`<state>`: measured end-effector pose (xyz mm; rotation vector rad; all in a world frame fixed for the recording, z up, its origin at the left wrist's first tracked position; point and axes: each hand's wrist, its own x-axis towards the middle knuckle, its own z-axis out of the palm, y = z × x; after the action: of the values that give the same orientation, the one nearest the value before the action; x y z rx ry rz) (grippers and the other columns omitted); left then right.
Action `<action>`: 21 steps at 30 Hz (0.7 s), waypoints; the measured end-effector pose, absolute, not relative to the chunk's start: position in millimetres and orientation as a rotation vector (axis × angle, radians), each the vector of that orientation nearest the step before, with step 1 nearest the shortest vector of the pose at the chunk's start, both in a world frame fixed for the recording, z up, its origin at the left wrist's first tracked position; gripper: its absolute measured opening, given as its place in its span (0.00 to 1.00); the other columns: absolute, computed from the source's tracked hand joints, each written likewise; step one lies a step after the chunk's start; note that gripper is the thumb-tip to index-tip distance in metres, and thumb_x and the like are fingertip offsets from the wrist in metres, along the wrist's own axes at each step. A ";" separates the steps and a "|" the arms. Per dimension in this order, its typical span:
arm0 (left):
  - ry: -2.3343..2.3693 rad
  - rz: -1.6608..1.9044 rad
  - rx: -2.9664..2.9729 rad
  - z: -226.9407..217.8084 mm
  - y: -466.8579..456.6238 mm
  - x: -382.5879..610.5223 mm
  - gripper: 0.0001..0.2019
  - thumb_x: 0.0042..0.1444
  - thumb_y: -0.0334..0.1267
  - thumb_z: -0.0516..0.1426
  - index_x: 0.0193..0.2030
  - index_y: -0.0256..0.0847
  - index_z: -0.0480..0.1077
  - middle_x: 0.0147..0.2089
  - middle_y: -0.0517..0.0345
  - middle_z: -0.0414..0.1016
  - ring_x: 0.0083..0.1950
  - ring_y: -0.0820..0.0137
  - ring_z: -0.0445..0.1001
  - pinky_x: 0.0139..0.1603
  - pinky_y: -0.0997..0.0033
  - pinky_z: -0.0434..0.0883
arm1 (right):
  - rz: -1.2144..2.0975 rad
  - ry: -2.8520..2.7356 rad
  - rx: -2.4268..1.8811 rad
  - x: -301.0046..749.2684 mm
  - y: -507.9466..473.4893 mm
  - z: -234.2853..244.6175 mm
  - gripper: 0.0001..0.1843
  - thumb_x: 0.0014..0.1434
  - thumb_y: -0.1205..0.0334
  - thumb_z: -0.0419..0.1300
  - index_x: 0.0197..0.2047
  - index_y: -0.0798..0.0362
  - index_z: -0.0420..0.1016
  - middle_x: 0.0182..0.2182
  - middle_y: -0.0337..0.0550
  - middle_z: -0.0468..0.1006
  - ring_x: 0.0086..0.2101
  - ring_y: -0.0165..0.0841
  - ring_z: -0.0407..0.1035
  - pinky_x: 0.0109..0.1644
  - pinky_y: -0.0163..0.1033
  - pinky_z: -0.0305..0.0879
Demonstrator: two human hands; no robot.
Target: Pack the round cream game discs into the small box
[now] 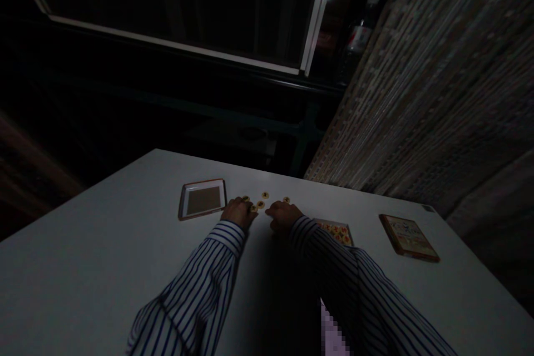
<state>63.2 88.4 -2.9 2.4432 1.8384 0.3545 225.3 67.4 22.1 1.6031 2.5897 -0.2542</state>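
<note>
Both my arms in blue-striped sleeves reach forward over a white table (104, 245). My left hand (238, 212) and my right hand (283, 215) rest close together, fingers curled down on the tabletop. Several small round yellow pieces (265, 196) lie scattered just beyond and between the fingertips. An empty brown-framed tray (202, 199) lies just left of my left hand. A second tray (337, 230) with several yellow pieces in it sits right of my right wrist, partly hidden by the sleeve. The light is too dim to show whether either hand pinches a piece.
A flat box with a printed lid (409, 237) lies at the right of the table. A woven wall panel (438, 78) rises at the right. A dark window frame (179, 47) and a plastic bottle (359, 33) stand behind the table's far edge.
</note>
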 end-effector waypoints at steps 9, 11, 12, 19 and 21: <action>1.832 0.421 2.444 -3.5 88.5 61.1 0.15 0.48 0.42 0.53 0.41 0.41 0.72 0.38 0.48 0.70 0.41 0.61 0.69 0.43 0.65 0.65 | -0.175 2.605 1.572 222.0 62.8 23.5 0.21 0.49 0.61 0.51 0.48 0.49 0.66 0.48 0.47 0.66 0.47 0.40 0.60 0.44 0.47 0.59; 1.804 0.475 2.466 -2.6 88.4 58.9 0.14 0.47 0.41 0.53 0.41 0.41 0.72 0.37 0.49 0.70 0.42 0.62 0.69 0.44 0.66 0.65 | -0.167 2.599 1.569 222.0 61.9 24.4 0.20 0.49 0.61 0.51 0.47 0.49 0.66 0.47 0.47 0.66 0.47 0.40 0.60 0.43 0.47 0.59; 1.794 0.510 2.473 -2.2 88.4 57.5 0.14 0.47 0.41 0.53 0.40 0.41 0.72 0.37 0.49 0.70 0.42 0.62 0.68 0.44 0.66 0.65 | -0.166 2.595 1.567 222.1 61.5 24.9 0.20 0.49 0.61 0.51 0.47 0.49 0.66 0.47 0.47 0.66 0.46 0.40 0.60 0.43 0.47 0.59; 1.656 0.754 2.511 0.9 88.8 47.4 0.13 0.49 0.42 0.52 0.39 0.40 0.71 0.39 0.50 0.68 0.41 0.64 0.67 0.44 0.66 0.65 | -0.170 2.595 1.564 221.5 56.2 29.9 0.20 0.49 0.62 0.50 0.47 0.50 0.66 0.48 0.48 0.65 0.47 0.40 0.60 0.43 0.47 0.59; 1.603 0.801 2.535 2.3 88.9 45.0 0.14 0.50 0.43 0.51 0.40 0.39 0.70 0.40 0.50 0.68 0.42 0.63 0.67 0.44 0.65 0.65 | -0.160 2.608 1.575 221.3 53.4 31.6 0.20 0.49 0.62 0.50 0.47 0.51 0.66 0.49 0.48 0.64 0.47 0.40 0.59 0.44 0.47 0.59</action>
<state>45.0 88.9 2.3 2.5354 1.6027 0.8008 221.3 53.4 31.6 1.5751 2.6082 -0.1595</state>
